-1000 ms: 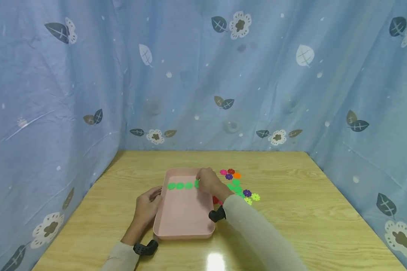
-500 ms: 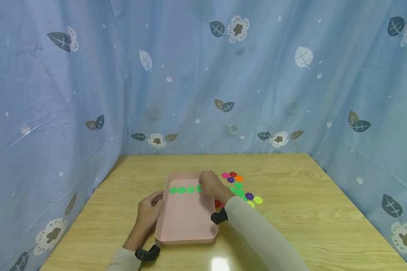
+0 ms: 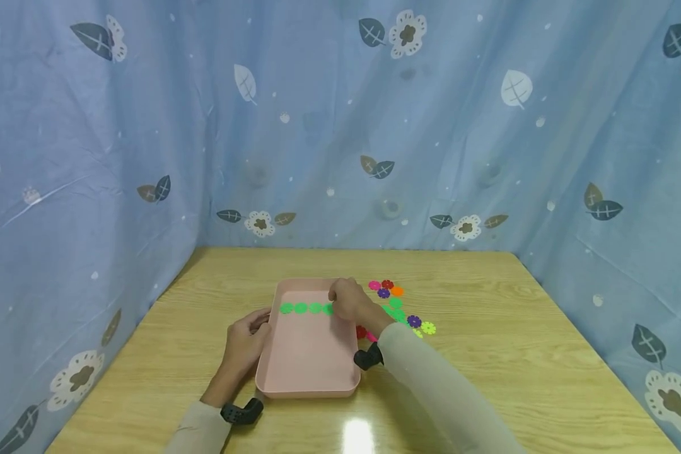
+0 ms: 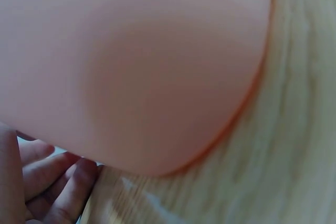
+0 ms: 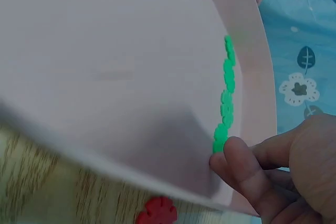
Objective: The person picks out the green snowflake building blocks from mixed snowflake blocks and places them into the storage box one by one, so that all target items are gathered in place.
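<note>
A shallow pink tray (image 3: 312,362) lies on the table. My left hand (image 3: 245,345) holds its left side, thumb at the rim; in the left wrist view the other fingers (image 4: 73,190) are bent by the outer edge. Inside the tray, green flower-shaped discs (image 3: 301,308) form a row across the far part. At the row's right end, my right hand (image 3: 352,302) pinches the last green disc (image 5: 220,136) between thumb and fingertip, low over the tray floor. The fingers cover part of that disc.
Right of the tray lie loose flower discs: several green ones (image 3: 397,315), a purple one (image 3: 413,321), a yellow one (image 3: 428,328), an orange one (image 3: 397,291) and a red one (image 5: 157,211). A blue patterned curtain (image 3: 329,126) surrounds the wooden table (image 3: 516,353).
The last green disc, tilted a second ago, now sits flatter in line with the others. Both hands stay at nearly the same places on the tray; the head view shifts slightly.
</note>
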Motion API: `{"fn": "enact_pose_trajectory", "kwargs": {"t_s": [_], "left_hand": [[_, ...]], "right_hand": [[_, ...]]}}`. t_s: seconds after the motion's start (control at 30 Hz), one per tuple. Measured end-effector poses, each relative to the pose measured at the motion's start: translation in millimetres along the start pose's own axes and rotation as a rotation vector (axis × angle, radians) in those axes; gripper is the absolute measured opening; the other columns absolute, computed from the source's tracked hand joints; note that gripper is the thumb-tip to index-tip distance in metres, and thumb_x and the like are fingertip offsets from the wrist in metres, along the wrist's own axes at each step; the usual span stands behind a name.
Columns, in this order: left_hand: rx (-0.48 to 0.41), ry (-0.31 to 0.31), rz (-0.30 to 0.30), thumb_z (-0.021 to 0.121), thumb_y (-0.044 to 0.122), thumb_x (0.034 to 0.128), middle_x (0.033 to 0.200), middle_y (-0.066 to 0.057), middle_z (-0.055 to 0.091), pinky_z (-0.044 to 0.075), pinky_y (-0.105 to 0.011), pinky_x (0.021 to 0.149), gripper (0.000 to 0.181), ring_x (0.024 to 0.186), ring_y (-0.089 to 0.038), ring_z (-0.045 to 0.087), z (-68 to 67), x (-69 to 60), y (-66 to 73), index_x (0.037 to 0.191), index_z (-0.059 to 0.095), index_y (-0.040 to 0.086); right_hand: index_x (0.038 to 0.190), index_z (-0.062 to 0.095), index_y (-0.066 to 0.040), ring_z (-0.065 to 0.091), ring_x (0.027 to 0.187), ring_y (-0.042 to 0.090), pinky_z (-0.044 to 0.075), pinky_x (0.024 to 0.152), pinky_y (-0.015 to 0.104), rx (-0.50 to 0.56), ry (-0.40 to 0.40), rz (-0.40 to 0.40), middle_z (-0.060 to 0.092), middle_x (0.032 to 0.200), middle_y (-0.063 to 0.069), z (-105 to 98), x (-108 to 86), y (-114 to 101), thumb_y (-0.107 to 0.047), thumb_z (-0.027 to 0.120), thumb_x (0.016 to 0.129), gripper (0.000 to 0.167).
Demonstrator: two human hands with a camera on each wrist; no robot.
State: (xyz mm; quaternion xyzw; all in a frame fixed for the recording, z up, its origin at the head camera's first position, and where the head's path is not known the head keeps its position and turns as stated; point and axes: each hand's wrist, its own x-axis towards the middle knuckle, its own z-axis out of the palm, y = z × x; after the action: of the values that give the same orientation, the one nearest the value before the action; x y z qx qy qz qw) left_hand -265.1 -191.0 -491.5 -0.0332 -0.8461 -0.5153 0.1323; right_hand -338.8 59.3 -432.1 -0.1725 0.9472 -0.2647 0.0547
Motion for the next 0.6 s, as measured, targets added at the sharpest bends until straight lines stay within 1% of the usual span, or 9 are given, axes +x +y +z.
{"fn": "enact_pose_trajectory", "kwargs": {"t_s": [0.13,0.23,0.27,0.3,0.4,0.43,0.5,0.53,0.6], "left_hand": [[0.001,0.002,-0.007,0.054,0.006,0.0941,0.118,-0.018,0.072,0.059,-0.042,0.088,0.039,0.106,-0.033,0.071,1.2,0.3,0.4,0.131,0.066,0.000],[0.008,0.009,-0.012,0.055,0.006,0.0937,0.118,-0.018,0.073,0.058,-0.044,0.089,0.039,0.107,-0.033,0.071,2.2,0.8,0.1,0.130,0.066,0.000],[0.009,0.009,-0.013,0.055,0.007,0.0937,0.118,-0.018,0.073,0.058,-0.044,0.090,0.039,0.107,-0.033,0.071,2.5,0.6,-0.1,0.130,0.066,0.000],[0.011,0.008,-0.013,0.055,0.007,0.0935,0.118,-0.018,0.073,0.058,-0.045,0.090,0.039,0.107,-0.033,0.071,2.7,0.2,-0.5,0.130,0.066,0.000],[0.009,0.008,-0.011,0.056,0.007,0.0935,0.118,-0.018,0.073,0.058,-0.045,0.090,0.039,0.107,-0.033,0.071,3.3,-0.4,-1.9,0.130,0.066,0.000],[0.006,0.006,-0.011,0.056,0.007,0.0934,0.117,-0.018,0.073,0.058,-0.045,0.090,0.039,0.107,-0.033,0.071,3.3,-0.8,-2.1,0.130,0.067,0.000],[0.003,0.004,-0.010,0.055,0.007,0.0933,0.117,-0.018,0.073,0.058,-0.045,0.090,0.039,0.107,-0.034,0.071,2.9,-1.1,-2.1,0.130,0.066,0.000],[0.000,0.005,-0.009,0.055,0.007,0.0935,0.118,-0.018,0.073,0.058,-0.045,0.090,0.039,0.107,-0.034,0.071,2.8,-0.8,-1.8,0.130,0.066,0.000],[0.002,0.005,-0.014,0.055,0.007,0.0938,0.118,-0.018,0.072,0.057,-0.045,0.091,0.039,0.108,-0.034,0.070,2.3,-0.4,-1.3,0.131,0.066,0.000]], "right_hand": [[0.106,0.079,-0.003,0.065,0.115,0.032,0.059,0.089,0.043,0.000,-0.014,-0.029,0.072,0.117,0.013,-0.9,-2.0,0.7,0.008,0.059,0.090,0.028],[0.088,0.081,-0.004,0.064,0.108,0.026,0.058,0.089,0.039,-0.039,-0.024,-0.061,0.073,0.108,0.009,-2.0,-2.2,-0.5,0.007,0.062,0.090,0.023],[0.077,0.080,-0.004,0.063,0.100,0.022,0.058,0.085,0.036,-0.063,-0.032,-0.072,0.073,0.095,0.006,-2.0,-2.0,-0.8,0.008,0.061,0.090,0.025],[0.071,0.078,-0.005,0.060,0.095,0.019,0.056,0.083,0.033,-0.085,-0.041,-0.071,0.071,0.093,0.005,-1.6,-2.1,-1.1,0.007,0.062,0.090,0.028],[0.067,0.074,-0.007,0.055,0.091,0.018,0.055,0.082,0.033,-0.162,-0.070,-0.059,0.065,0.094,0.006,-0.4,-2.4,-2.4,0.005,0.063,0.091,0.029],[0.067,0.073,-0.007,0.052,0.089,0.018,0.054,0.080,0.033,-0.183,-0.086,-0.054,0.065,0.091,0.007,0.4,-2.2,-2.8,0.004,0.062,0.092,0.029],[0.071,0.074,-0.007,0.053,0.092,0.018,0.054,0.087,0.034,-0.238,-0.098,-0.052,0.065,0.095,0.008,2.1,-0.8,-3.4,0.001,0.063,0.093,0.025],[0.070,0.073,-0.007,0.052,0.090,0.017,0.054,0.087,0.033,-0.260,-0.099,-0.058,0.064,0.089,0.006,2.4,0.0,-3.9,0.000,0.063,0.093,0.026],[0.058,0.063,-0.011,0.045,0.075,0.014,0.051,0.075,0.029,-0.290,-0.105,-0.078,0.053,0.069,0.000,3.3,2.2,-4.4,0.000,0.062,0.093,0.037]]}}
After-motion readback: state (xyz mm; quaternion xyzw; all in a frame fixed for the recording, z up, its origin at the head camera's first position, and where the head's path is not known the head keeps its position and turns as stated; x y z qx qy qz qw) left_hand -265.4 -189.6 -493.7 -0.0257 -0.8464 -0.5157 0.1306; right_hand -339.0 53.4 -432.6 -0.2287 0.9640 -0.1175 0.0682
